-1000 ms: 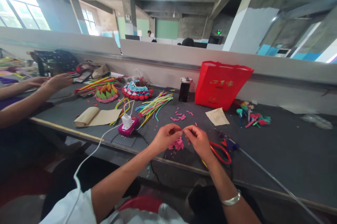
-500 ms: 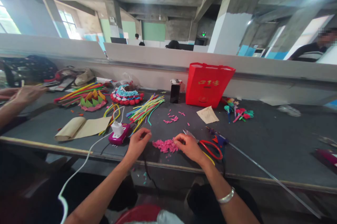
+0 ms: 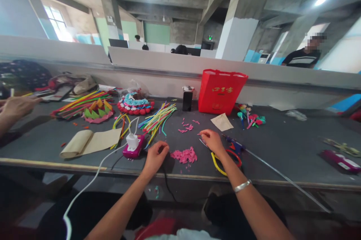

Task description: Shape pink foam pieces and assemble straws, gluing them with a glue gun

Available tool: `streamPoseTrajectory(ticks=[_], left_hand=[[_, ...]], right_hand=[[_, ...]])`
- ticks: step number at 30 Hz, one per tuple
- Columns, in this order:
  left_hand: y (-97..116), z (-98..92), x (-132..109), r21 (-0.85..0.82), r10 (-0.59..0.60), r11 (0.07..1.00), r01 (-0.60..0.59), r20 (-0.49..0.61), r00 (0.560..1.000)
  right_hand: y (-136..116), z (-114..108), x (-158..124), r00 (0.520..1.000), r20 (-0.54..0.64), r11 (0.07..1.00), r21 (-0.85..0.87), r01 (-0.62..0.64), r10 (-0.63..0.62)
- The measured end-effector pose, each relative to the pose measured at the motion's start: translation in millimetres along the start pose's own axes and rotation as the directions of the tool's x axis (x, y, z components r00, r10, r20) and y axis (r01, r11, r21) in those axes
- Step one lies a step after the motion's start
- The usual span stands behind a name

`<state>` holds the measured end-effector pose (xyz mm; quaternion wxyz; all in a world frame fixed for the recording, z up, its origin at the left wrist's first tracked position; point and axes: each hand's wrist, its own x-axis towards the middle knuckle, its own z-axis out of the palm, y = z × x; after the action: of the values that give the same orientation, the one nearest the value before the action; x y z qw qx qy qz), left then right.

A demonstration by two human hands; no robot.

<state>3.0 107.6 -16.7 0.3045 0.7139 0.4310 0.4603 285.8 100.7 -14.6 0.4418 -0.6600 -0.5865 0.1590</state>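
My left hand [image 3: 156,156] is just left of a heap of small pink pieces [image 3: 185,155], its thumb and fingertips pinched together. Whatever that pinch holds is too small to make out. My right hand [image 3: 213,141] has moved above and right of the heap, fingers closed, with a tiny pinkish bit perhaps at the tips. Beneath that hand lie red-handled scissors [image 3: 238,159], partly hidden, and a yellow curved piece [image 3: 216,165]. A few more pink pieces [image 3: 186,129] are scattered farther back. Right of my hand rests a blue glue gun [image 3: 237,147] with a long clear rod [image 3: 278,172].
Left are a purple power socket [image 3: 134,151] with a white cable, a paper roll [image 3: 81,144], colourful strips [image 3: 158,118] and a decorated ring [image 3: 135,103]. Behind stand a red bag [image 3: 221,93] and a dark phone [image 3: 187,100]. A co-worker's hand [image 3: 18,110] is far left.
My right hand has lifted off the pink heap and moved up and right, over the scissors. My left hand stays pinched beside the heap. The view has shifted slightly right.
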Motion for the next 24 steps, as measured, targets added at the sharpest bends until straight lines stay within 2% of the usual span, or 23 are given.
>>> streamPoseTrajectory(ticks=[5, 11, 17, 21, 24], left_hand=[[0.5, -0.4, -0.9, -0.006, 0.024, 1.0, -0.024, 0.028, 0.999], [-3.9, 0.3, -1.6, -0.001, 0.037, 0.999, -0.037, 0.033, 0.999], [-2.9, -0.1, -1.3, -0.006, 0.054, 0.999, -0.054, 0.026, 0.998], [3.4, 2.0, -3.8, -0.029, 0.057, 0.998, -0.057, -0.007, 0.998], [12.6, 11.0, -8.0, -0.067, 0.071, 0.995, -0.071, 0.01, 0.997]], right_hand=[[-11.4, 5.8, -36.0, 0.992, 0.1, 0.986, -0.143, 0.091, -0.077], [-26.0, 17.9, -42.7, 0.958, 0.237, 0.954, -0.214, 0.211, -0.159], [-22.1, 13.5, -54.1, 0.985, 0.131, 0.973, -0.185, 0.137, -0.114], [-21.6, 11.8, -67.3, 0.996, 0.052, 0.996, -0.054, 0.073, -0.07], [-25.0, 16.6, -72.9, 0.999, 0.031, 0.996, 0.083, 0.012, -0.014]])
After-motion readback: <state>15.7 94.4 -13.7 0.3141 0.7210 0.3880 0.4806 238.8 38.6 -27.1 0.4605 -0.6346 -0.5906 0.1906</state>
